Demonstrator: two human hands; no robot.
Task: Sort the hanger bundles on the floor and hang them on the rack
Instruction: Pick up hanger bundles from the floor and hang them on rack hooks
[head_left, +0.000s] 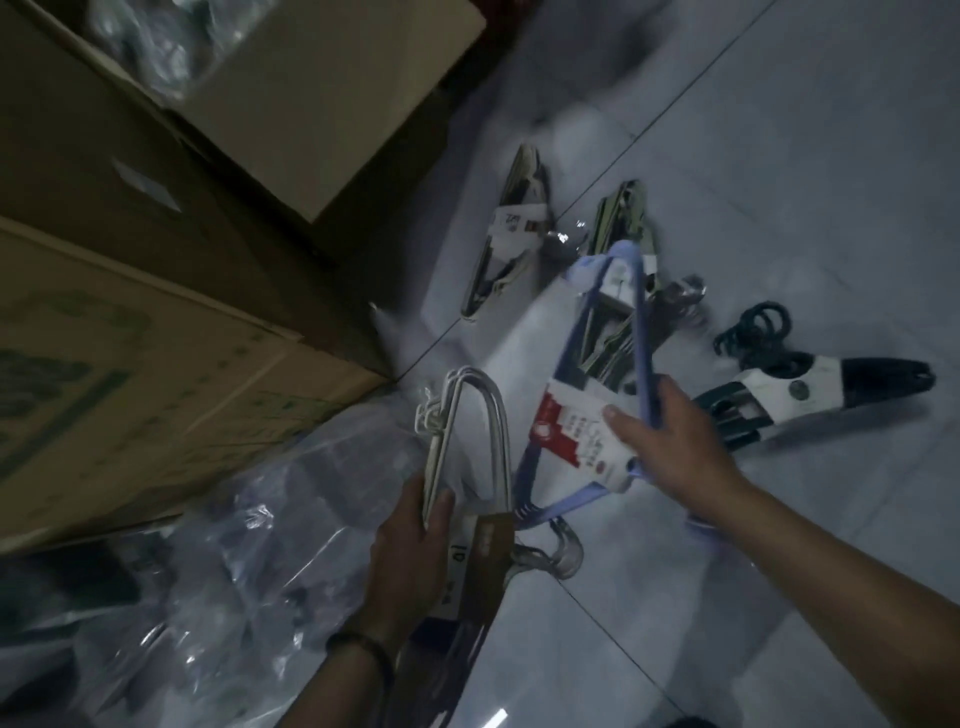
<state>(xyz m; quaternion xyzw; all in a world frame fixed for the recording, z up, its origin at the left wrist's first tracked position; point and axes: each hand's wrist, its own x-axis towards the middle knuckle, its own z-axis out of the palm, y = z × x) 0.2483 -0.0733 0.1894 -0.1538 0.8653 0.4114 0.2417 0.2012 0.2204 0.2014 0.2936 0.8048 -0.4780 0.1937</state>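
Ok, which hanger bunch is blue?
The blue bunch in the right hand, with a red-and-white label. The left hand holds a white bunch; green bunches and a black bunch lie on the floor.

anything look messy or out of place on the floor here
Yes: hanger bundles lie scattered at mixed angles on the tile floor: an olive bundle by the boxes, a second olive bundle, a black bundle. Crumpled clear plastic sprawls at lower left. Nothing looks broken.
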